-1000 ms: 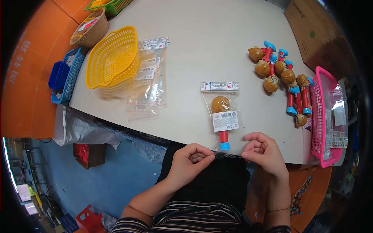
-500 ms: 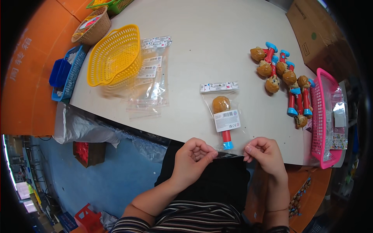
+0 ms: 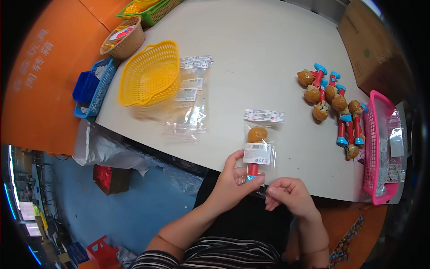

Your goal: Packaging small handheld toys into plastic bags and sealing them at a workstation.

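Biggest first: pale table, with a yellow basket off to the left and a pink basket at the right edge. Just left of the pink basket, a heap of red-and-blue figures, apparently not dealt with here; can't tell wrapped from bare. By the yellow basket, flat clear bags, seemingly unfilled so far apart from cards.

At the near edge, 1 bagged figure, head toward the far side, white card across the middle. Looks fully inserted; can't tell sealed from unsealed at the lower end, so maybe not finished.

Forearms in from below, angled toward each other. With the left hand, pinching the bag's lower end at the blue base, thumb on top. With the right hand, fingers curled, thumb near index, just beside that end; can't tell film from air.
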A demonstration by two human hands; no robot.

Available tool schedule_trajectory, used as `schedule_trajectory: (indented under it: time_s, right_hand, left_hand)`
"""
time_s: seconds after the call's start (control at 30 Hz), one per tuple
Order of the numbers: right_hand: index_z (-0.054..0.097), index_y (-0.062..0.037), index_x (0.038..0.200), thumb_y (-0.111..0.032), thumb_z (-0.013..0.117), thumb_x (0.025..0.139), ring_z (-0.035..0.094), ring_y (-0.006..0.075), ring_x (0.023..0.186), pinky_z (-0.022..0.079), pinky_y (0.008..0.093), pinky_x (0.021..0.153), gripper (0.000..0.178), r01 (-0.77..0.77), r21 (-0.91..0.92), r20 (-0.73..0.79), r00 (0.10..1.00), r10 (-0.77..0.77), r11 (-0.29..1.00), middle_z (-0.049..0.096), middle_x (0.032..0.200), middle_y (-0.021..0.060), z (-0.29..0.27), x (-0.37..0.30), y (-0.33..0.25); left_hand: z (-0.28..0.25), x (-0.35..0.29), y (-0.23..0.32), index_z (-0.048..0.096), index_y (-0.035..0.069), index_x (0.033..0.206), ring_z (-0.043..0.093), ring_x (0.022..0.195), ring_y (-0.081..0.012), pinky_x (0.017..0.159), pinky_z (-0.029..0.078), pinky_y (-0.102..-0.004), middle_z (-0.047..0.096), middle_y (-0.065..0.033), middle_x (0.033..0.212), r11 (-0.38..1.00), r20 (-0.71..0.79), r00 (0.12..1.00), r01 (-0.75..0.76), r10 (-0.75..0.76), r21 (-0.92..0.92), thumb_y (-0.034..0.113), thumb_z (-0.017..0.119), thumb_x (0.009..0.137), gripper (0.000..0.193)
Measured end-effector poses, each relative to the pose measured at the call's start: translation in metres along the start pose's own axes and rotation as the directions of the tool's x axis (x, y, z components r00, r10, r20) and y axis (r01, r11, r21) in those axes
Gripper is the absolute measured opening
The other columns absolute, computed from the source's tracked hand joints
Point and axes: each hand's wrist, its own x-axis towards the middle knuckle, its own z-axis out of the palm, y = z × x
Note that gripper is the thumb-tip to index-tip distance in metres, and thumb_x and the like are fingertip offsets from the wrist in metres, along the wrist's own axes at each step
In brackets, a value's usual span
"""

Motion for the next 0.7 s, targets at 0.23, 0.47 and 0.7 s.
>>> schedule_trajectory:
  time_s: [0.23, 0.47, 0.7]
  right_hand:
    - [0.064, 0.0028, 0.098, -0.009, 0.060, 0.094, 0.066, 0.0145, 0.073, 0.054, 0.0254, 0.068, 0.013, 0.248, -0.154, -0.220, 0.935, -0.278, 0.956, 0.068, 0.081, 0.0091, -0.031, -0.027, -0.011]
    - [0.062, 0.0003, 0.099, -0.014, 0.060, 0.095, 0.061, 0.0090, 0.075, 0.050, 0.0233, 0.066, 0.014, 0.334, -0.503, -0.511, 0.629, -0.586, 0.797, 0.066, 0.086, 0.0035, -0.082, -0.015, -0.041]
    - [0.053, -0.0014, 0.124, -0.014, 0.069, 0.085, 0.053, 0.0321, 0.116, 0.045, 0.0387, 0.096, 0.044, -0.051, -0.974, -0.223, 0.364, -0.905, 0.219, 0.053, 0.127, 0.0198, -0.072, 0.047, -0.076]
  left_hand:
    - [-0.066, -0.075, 0.021, 0.048, -0.003, 0.129, 0.065, 0.099, -0.0206, 0.090, 0.053, -0.0350, 0.064, -0.0126, 0.112, 0.971, -0.151, 0.989, 0.026, 0.011, 0.239, -0.002, 0.075, 0.078, 0.058]
    - [-0.204, -0.139, -0.033, 0.052, 0.000, 0.121, 0.064, 0.089, -0.0163, 0.074, 0.054, -0.0282, 0.065, -0.0101, 0.105, 0.896, -0.535, 0.838, 0.153, 0.106, 0.416, 0.003, 0.071, 0.081, 0.045]
    - [-0.351, 0.001, -0.222, 0.057, 0.004, 0.108, 0.056, 0.075, -0.0119, 0.060, 0.048, -0.0259, 0.060, -0.0028, 0.086, 0.951, -0.732, 0.655, 0.069, 0.185, 0.302, 0.013, 0.072, 0.082, 0.031]
